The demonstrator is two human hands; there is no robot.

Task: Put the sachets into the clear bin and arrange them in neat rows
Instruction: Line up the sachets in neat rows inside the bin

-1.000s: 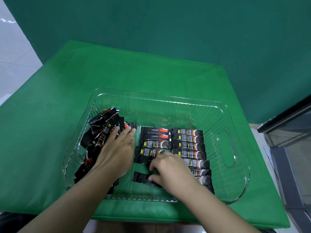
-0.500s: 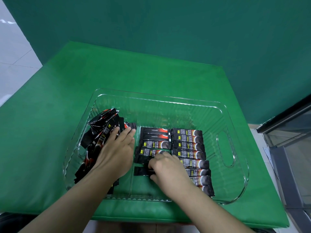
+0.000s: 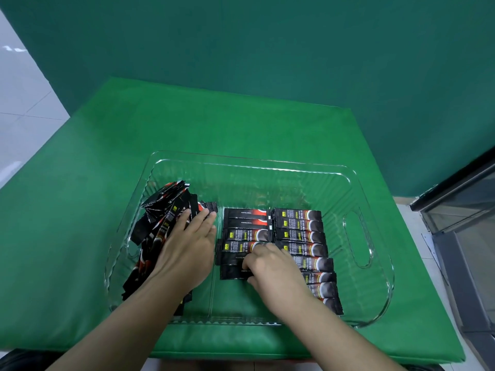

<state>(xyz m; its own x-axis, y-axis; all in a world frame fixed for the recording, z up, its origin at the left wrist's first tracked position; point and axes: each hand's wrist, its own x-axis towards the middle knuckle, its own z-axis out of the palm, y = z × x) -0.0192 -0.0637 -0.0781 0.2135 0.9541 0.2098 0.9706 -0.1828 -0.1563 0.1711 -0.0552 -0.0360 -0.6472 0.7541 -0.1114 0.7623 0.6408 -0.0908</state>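
Right row (image 3: 302,247) done, middle row (image 3: 245,234) approx half laid in bin (image 3: 375,290). Loose pile (image 3: 160,220) left, pressed under flat left hand (image 3: 187,253). Right hand (image 3: 273,271) pinching next sachet (image 3: 231,273).

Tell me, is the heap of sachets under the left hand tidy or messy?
Messy. The heap lies fanned at mixed angles under the flat left hand, unlike the rows beside it.

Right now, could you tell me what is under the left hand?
The left hand rests flat on the loose sachet pile inside the clear bin. How many sachets its palm covers cannot be seen.
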